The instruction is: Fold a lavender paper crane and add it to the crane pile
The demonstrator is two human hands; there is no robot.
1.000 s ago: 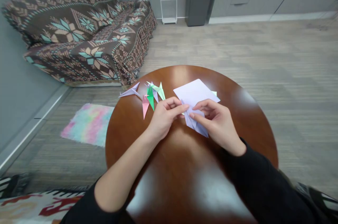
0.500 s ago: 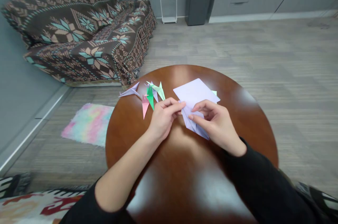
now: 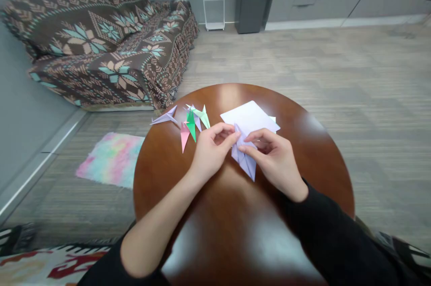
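Head view: lavender folded paper (image 3: 248,163) between both hands' (image 3: 220,144) pinching fingertips.

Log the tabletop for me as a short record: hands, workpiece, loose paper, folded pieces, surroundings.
left hand: pinching upper part of lilac folded paper
right hand: fingers on same paper's right side
loose paper: flat lilac sheet, pale green corner showing beyond it
folded pieces: pink, dark green, pale green, two lilac
surface: round brown table
beyond: covered sofa, pastel rug
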